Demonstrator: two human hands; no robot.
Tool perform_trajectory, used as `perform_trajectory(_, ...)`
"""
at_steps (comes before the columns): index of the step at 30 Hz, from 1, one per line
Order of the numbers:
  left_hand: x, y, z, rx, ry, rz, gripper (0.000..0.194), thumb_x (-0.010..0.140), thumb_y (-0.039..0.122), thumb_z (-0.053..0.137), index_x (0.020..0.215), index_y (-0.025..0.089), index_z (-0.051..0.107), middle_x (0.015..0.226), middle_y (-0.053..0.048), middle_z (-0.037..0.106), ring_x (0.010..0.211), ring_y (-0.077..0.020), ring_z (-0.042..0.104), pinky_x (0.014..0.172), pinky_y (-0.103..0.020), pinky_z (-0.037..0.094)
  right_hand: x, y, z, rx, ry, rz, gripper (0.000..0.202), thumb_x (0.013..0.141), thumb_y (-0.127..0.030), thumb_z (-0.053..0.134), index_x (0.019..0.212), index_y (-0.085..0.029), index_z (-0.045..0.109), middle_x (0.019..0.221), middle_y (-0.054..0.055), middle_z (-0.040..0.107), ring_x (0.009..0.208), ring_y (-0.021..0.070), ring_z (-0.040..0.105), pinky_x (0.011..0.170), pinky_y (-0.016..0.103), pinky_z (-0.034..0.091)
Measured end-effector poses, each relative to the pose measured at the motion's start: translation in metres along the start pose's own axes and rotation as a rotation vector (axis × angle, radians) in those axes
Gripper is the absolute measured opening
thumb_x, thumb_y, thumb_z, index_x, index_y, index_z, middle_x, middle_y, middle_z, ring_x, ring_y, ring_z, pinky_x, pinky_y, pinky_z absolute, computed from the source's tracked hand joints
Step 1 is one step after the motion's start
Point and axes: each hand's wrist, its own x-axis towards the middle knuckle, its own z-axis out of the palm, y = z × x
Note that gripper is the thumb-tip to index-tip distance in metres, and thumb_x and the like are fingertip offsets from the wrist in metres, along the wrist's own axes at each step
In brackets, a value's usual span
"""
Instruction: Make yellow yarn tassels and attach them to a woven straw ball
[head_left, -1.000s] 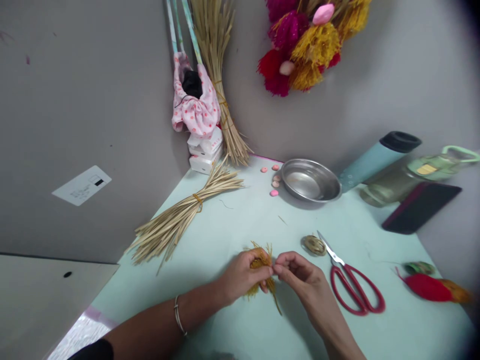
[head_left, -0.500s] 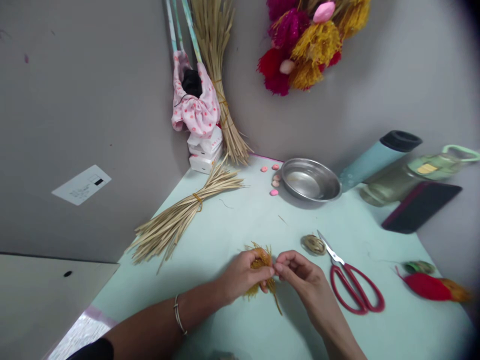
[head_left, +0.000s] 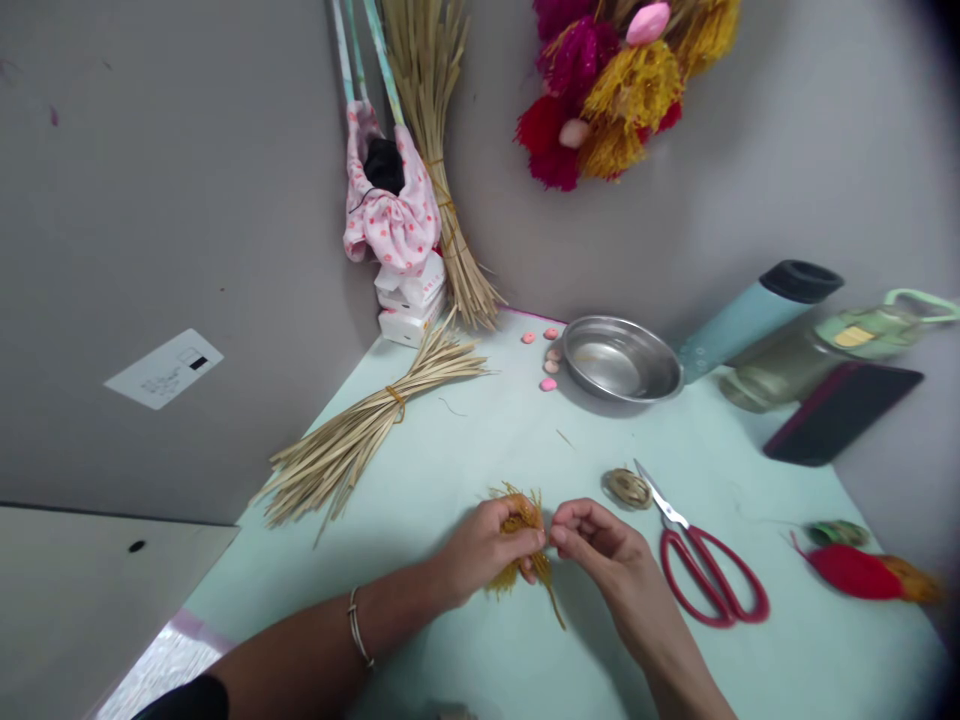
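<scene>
1. Left hand [head_left: 491, 550], lower centre of frame: thumb and fingers pinching a yellow fibre tuft [head_left: 519, 520]; frayed ends stick out above and below, one loose strand [head_left: 556, 605] trails lower right.
2. Right hand [head_left: 604, 545], just right of it: thumb and forefinger look pressed together, tips near the left thumb. Can't tell if a fine thread sits between; too small.
3. Step looks like fine fingertip work at the tuft's right edge. To do it well, I'd say: left pinch firm so fibres don't slip, right tips close in, pull gentle and even, trailing strand kept clear.
4. Right of centre: red-handled scissors [head_left: 681, 521], blade tip by a brown coil [head_left: 628, 488]. Probably handy there, but mind the point.
5. Further out: straw bundle [head_left: 352, 430] left of centre, metal bowl [head_left: 615, 380] upper right of centre.
</scene>
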Motion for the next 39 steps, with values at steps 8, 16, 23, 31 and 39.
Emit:
perform_trajectory(8,0.002,-0.003,-0.001,0.039,-0.001,0.002,0.033,0.067,0.04,0.071,0.08,0.015,0.055,0.07,0.002,0.052,0.055,-0.0074,0.049,0.057,-0.024,0.049,0.0,0.003,0.004,-0.006,0.014,-0.012,0.025,0.073,-0.04,0.076,0.08,-0.019,0.066,0.072,0.0,0.06,0.068,0.0157,0.054,0.063,0.027,0.044)
perform_trajectory(16,0.003,-0.003,-0.004,-0.096,0.027,-0.006,0.027,0.068,0.036,0.068,0.077,0.015,0.055,0.064,0.003,0.051,0.05,-0.0074,0.05,0.056,-0.024,0.046,0.001,0.005,-0.015,-0.069,0.32,-0.108,0.02,0.079,-0.043,0.07,0.086,-0.025,0.064,0.072,-0.002,0.055,0.069,0.0155,0.048,0.065,0.026,0.04)
perform_trajectory(23,0.004,-0.006,-0.005,-0.108,0.047,0.038,0.022,0.07,0.032,0.066,0.079,0.015,0.055,0.068,0.002,0.053,0.053,-0.0072,0.051,0.055,-0.022,0.046,-0.005,-0.007,-0.004,-0.354,-0.05,-0.115,0.024,0.085,-0.041,0.06,0.073,-0.021,0.062,0.075,0.0,0.056,0.073,0.0183,0.05,0.069,0.029,0.038)
perform_trajectory(31,0.004,-0.006,-0.002,-0.061,0.062,0.062,0.017,0.069,0.028,0.062,0.076,0.015,0.054,0.067,0.003,0.051,0.052,-0.0075,0.05,0.055,-0.023,0.047,-0.003,0.001,0.01,-0.265,0.017,-0.1,0.019,0.082,-0.034,0.062,0.071,-0.019,0.06,0.07,-0.001,0.055,0.071,0.0164,0.047,0.068,0.027,0.037)
perform_trajectory(39,0.001,-0.005,-0.001,-0.163,0.041,0.045,0.027,0.074,0.036,0.068,0.086,0.015,0.055,0.073,0.002,0.052,0.057,-0.008,0.051,0.059,-0.025,0.049,-0.001,0.005,0.008,-0.159,0.046,-0.067,0.024,0.081,-0.041,0.063,0.072,-0.019,0.06,0.068,-0.002,0.057,0.067,0.0156,0.05,0.065,0.026,0.039)
